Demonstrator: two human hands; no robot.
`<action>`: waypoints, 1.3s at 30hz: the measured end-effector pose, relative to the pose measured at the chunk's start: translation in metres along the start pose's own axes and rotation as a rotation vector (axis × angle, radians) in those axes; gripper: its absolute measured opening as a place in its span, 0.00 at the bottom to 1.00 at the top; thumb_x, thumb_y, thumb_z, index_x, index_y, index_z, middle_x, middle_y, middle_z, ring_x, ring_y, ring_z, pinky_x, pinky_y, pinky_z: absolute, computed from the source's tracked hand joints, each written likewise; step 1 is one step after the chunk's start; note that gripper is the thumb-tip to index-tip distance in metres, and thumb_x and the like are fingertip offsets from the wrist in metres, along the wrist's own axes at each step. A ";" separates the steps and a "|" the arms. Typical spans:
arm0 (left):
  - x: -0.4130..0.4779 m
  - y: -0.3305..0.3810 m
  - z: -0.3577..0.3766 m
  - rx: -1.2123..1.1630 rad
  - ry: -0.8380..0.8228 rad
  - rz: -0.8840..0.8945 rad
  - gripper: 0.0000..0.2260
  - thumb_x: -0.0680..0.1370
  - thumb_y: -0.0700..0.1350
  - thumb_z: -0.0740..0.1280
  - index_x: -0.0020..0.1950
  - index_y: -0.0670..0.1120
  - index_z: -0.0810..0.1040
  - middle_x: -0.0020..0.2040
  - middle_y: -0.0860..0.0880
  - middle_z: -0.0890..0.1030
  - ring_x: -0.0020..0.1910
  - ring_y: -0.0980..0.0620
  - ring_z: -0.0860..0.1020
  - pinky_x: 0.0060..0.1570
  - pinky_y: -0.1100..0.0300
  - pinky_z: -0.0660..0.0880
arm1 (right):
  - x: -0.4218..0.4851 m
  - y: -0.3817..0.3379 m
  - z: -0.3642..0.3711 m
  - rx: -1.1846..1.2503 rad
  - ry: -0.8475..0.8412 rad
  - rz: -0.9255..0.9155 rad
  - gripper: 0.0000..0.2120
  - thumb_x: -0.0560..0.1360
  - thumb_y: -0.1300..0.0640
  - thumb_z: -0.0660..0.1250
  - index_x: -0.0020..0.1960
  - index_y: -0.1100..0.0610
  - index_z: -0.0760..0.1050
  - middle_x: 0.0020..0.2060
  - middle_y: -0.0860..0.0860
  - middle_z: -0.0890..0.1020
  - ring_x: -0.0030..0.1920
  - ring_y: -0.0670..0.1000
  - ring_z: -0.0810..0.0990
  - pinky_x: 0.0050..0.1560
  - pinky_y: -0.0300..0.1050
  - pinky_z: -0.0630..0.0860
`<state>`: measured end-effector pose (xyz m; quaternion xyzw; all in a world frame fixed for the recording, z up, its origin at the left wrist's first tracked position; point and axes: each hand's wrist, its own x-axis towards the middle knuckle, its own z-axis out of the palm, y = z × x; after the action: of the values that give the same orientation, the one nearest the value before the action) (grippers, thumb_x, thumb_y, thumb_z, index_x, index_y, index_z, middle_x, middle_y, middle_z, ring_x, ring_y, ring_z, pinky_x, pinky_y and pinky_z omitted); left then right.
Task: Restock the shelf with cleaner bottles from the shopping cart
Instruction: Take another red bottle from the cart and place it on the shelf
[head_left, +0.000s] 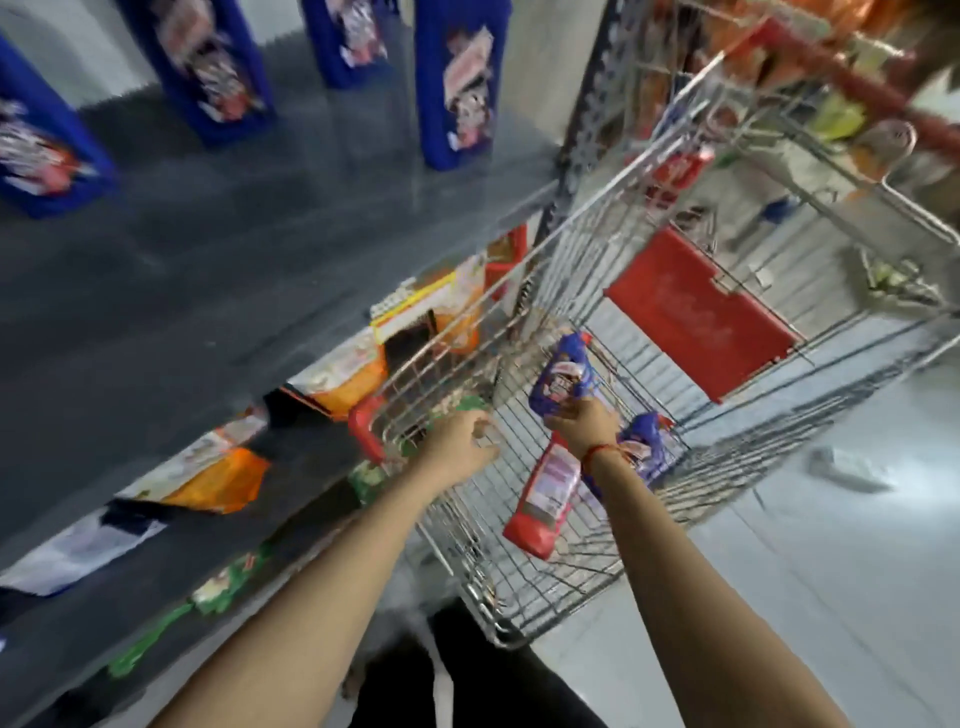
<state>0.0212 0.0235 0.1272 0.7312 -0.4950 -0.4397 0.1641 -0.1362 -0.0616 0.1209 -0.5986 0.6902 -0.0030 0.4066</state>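
Observation:
Both my arms reach down into a wire shopping cart (519, 618). My right hand (584, 423) grips a blue cleaner bottle (563, 376) with a colourful label, lifted a little off the cart floor. Under my right wrist lie a red bottle (548, 493) and another blue bottle (649, 447). My left hand (462, 441) hovers over the cart's near left corner with fingers curled and nothing visible in it. Several blue cleaner bottles (460, 83) stand spaced apart on the grey shelf (234, 249) at the upper left.
The cart's red child-seat flap (701, 312) and red handle (857, 78) are at the far end. Lower shelves on the left hold orange and green packets (223, 478). A pale tiled floor (831, 545) lies to the right, with a scrap of litter on it.

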 end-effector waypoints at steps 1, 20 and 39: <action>0.010 -0.006 0.015 0.051 -0.060 -0.051 0.21 0.72 0.47 0.70 0.63 0.44 0.73 0.60 0.45 0.78 0.54 0.47 0.78 0.52 0.59 0.72 | 0.010 0.015 0.006 -0.022 -0.016 0.067 0.17 0.74 0.56 0.68 0.58 0.66 0.76 0.57 0.65 0.80 0.58 0.62 0.78 0.55 0.48 0.73; 0.071 -0.059 0.195 -0.048 -0.258 -0.361 0.20 0.66 0.46 0.74 0.55 0.44 0.72 0.53 0.44 0.79 0.51 0.45 0.78 0.50 0.52 0.77 | 0.117 0.091 0.108 0.009 0.113 0.698 0.57 0.58 0.36 0.76 0.73 0.61 0.50 0.64 0.60 0.68 0.63 0.62 0.71 0.59 0.58 0.73; 0.045 -0.022 0.056 -0.306 -0.399 -0.341 0.32 0.70 0.57 0.68 0.70 0.44 0.65 0.63 0.42 0.76 0.50 0.50 0.79 0.47 0.63 0.77 | 0.048 0.051 0.041 1.023 -0.255 0.338 0.16 0.75 0.60 0.66 0.61 0.62 0.69 0.45 0.59 0.80 0.44 0.58 0.79 0.56 0.59 0.75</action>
<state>-0.0058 0.0055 0.0600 0.6698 -0.3157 -0.6652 0.0957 -0.1529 -0.0666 0.0414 -0.2011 0.6325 -0.2002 0.7207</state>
